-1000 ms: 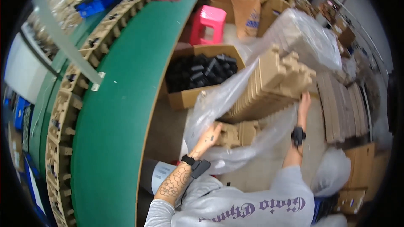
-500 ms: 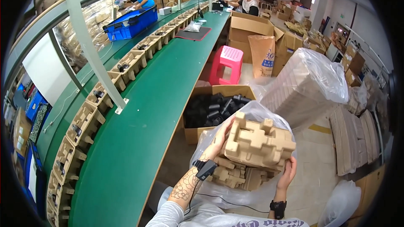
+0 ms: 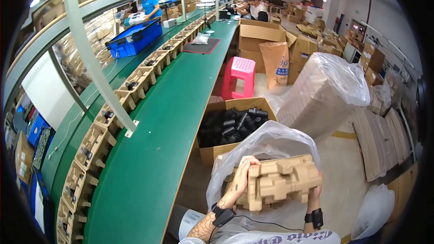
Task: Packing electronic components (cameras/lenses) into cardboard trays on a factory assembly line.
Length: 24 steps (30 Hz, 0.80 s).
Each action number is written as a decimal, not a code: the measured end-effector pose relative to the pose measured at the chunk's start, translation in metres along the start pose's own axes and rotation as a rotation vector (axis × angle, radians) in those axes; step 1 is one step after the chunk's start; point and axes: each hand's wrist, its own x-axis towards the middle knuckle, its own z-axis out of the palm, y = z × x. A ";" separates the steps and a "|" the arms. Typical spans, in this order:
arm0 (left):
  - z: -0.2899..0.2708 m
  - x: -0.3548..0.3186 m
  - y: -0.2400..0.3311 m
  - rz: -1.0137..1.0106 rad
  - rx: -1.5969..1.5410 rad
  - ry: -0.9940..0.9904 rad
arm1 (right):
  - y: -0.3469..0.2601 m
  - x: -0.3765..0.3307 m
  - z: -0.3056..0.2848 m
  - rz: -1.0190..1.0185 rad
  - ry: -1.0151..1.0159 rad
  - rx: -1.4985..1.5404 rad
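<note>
Right of green surface (image 3: 149,153), both hands (image 3: 244,175) grip brown molded tray (image 3: 282,181) at opposite ends; plastic bag (image 3: 289,132) rising behind.

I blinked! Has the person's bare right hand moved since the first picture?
Yes: the right hand is lower and further left in view, judged against the brown cardboard box of black parts.

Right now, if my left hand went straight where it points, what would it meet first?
The brown moulded tray, which your left hand touches; beyond it, probably the clear plastic bag, though depth is unclear.
</note>
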 end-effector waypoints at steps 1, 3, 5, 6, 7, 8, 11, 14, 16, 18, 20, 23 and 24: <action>-0.003 -0.010 0.008 0.005 0.012 -0.004 | 0.005 -0.002 -0.007 0.117 0.035 -0.131; -0.005 -0.026 -0.001 -0.014 -0.081 0.004 | 0.012 -0.005 -0.006 0.338 0.357 -0.231; -0.003 -0.032 -0.002 -0.065 -0.081 -0.017 | 0.008 -0.001 -0.012 0.321 0.388 -0.256; 0.001 -0.038 0.005 -0.071 -0.088 -0.022 | 0.000 -0.002 -0.013 0.297 0.388 -0.261; 0.000 -0.045 0.009 -0.077 -0.090 -0.023 | -0.004 -0.004 -0.011 0.274 0.384 -0.265; 0.002 -0.052 0.007 -0.042 -0.102 -0.031 | -0.008 -0.004 -0.009 0.256 0.377 -0.269; 0.007 -0.073 0.002 -0.018 -0.105 0.016 | -0.017 0.005 -0.004 0.206 0.354 -0.301; 0.011 -0.087 -0.011 -0.086 -0.056 0.081 | -0.025 0.021 0.003 0.164 0.308 -0.342; 0.020 -0.103 0.000 -0.439 -0.116 0.117 | -0.032 0.037 0.010 0.131 0.264 -0.379; 0.027 -0.115 0.024 -0.675 -0.188 0.129 | -0.042 0.053 0.014 0.101 0.220 -0.430; 0.015 -0.114 0.026 -0.647 -0.292 0.056 | -0.051 0.065 0.027 0.079 0.164 -0.489; 0.000 -0.109 0.016 -0.573 -0.455 -0.055 | -0.069 0.087 0.053 0.032 0.072 -0.586; 0.003 -0.108 -0.015 -0.481 -0.286 -0.038 | -0.074 0.097 0.067 0.015 0.025 -0.618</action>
